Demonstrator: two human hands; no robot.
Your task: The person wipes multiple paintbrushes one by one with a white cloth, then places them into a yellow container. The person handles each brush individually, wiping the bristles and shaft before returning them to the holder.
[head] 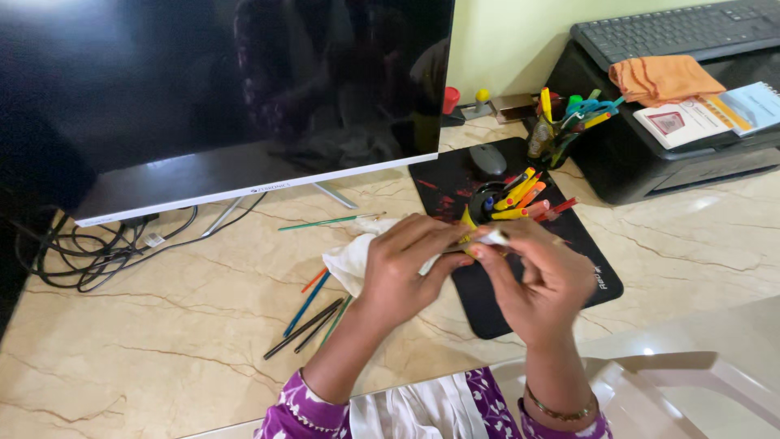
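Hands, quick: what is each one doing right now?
Left hand: closed, holding a white cloth.
Right hand: closed, pinching a yellow pen at its fingertips.

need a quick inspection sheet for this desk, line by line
surface: beige marble-look desk, black mouse pad on it
job's things: yellow pen and white cloth in the hands
clutter: loose pens beside the cloth, pen cup, second holder, mouse
hands: left hand grips the cloth, right hand pinches the pen
cables: black tangle under the monitor
surroundings: printer, keyboard, orange cloth, white chair
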